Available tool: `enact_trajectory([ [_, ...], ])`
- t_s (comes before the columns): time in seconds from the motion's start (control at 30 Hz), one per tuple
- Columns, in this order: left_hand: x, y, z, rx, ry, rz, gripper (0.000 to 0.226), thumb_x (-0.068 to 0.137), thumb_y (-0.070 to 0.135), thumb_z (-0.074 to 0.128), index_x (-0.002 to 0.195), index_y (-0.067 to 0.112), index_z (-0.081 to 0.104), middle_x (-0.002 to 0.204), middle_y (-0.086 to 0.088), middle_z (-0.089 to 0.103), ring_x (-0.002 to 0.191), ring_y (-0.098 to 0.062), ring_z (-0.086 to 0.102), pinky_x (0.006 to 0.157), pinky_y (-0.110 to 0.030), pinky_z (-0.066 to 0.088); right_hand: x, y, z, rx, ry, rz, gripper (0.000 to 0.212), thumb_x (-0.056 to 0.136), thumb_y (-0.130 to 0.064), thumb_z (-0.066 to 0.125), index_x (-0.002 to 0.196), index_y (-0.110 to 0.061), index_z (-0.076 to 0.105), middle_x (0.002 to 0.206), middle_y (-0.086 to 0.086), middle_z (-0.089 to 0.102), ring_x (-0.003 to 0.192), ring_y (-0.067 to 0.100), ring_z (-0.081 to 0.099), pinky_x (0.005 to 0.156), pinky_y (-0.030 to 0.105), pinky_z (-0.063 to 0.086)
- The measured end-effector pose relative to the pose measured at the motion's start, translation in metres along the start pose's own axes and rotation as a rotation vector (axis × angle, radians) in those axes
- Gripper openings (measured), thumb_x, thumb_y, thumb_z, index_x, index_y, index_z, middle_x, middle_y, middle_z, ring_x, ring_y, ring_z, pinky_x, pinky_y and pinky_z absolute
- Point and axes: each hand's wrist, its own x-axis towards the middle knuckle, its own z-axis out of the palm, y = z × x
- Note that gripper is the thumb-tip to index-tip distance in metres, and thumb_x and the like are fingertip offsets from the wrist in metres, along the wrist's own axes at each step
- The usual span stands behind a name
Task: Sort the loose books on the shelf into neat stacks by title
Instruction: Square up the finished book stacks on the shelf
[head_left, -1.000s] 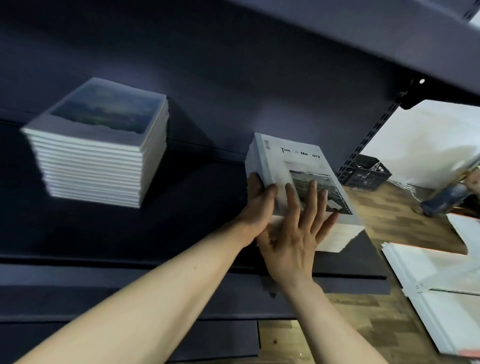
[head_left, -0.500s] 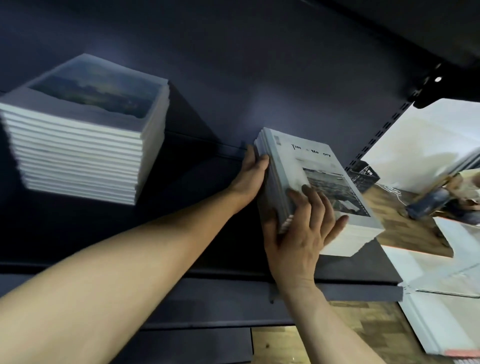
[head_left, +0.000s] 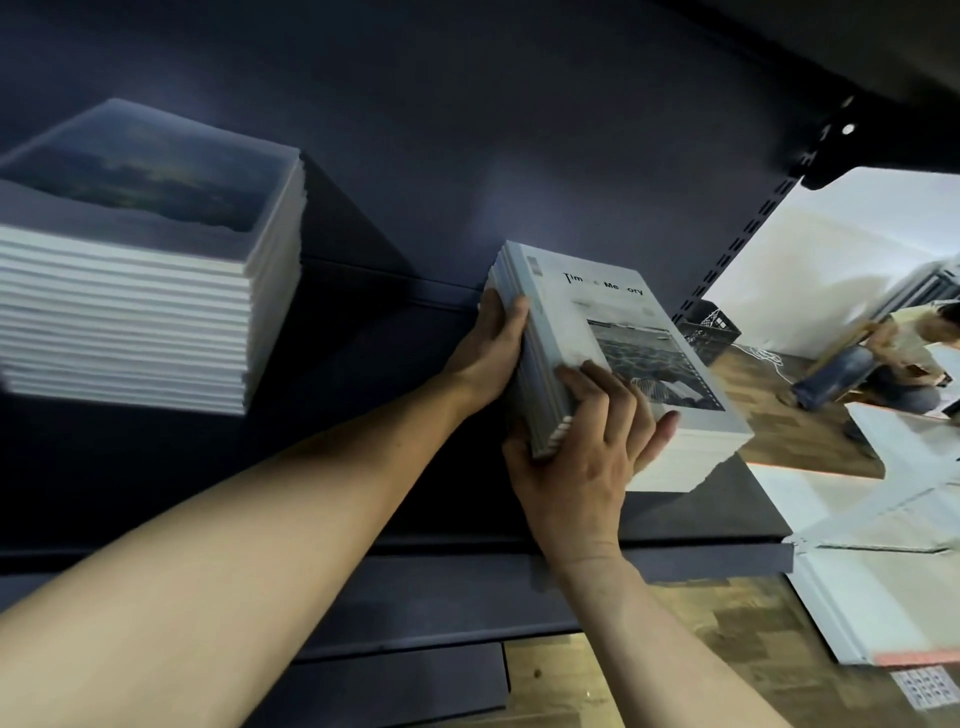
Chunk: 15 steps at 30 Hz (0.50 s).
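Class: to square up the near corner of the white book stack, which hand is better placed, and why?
The right hand: its fingers already wrap the near corner of the white book stack. The left hand presses the far left side.

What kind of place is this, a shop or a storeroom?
Probably a bookshop or its stockroom: a dark slotted metal shelf holds two stacks of identical books, and more white stacks sit on the wooden floor.
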Motion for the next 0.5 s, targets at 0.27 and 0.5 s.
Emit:
enact_trajectory([
  [0.27,-0.010,-0.011,-0.014,0.302,-0.023,0.125,0.063,0.102,0.053,0.022,0.155,0.019,0.022,0.154,-0.009,0.037,0.139,-0.026,0.039,0.112,-0.029,0.031,0.000,-0.003,-0.001,-0.020,-0.026,0.027,0.075,0.061,-0.044,0.063,0.131,-0.022,0.045,0.139,0.007,0.047,0.135,0.031,0.035,0.119,0.055,0.001],
  [0.5,-0.035,-0.019,-0.024,0.494,-0.138,0.198,0.059,0.103,0.047,0.028,0.155,0.020,0.021,0.160,-0.001,0.026,0.143,-0.021,0.031,0.116,-0.032,0.027,-0.001,-0.005,-0.005,-0.111,-0.089,0.051,0.087,0.067,-0.045,0.066,0.146,-0.021,0.037,0.152,0.008,0.042,0.144,0.032,0.030,0.120,0.059,0.005],
])
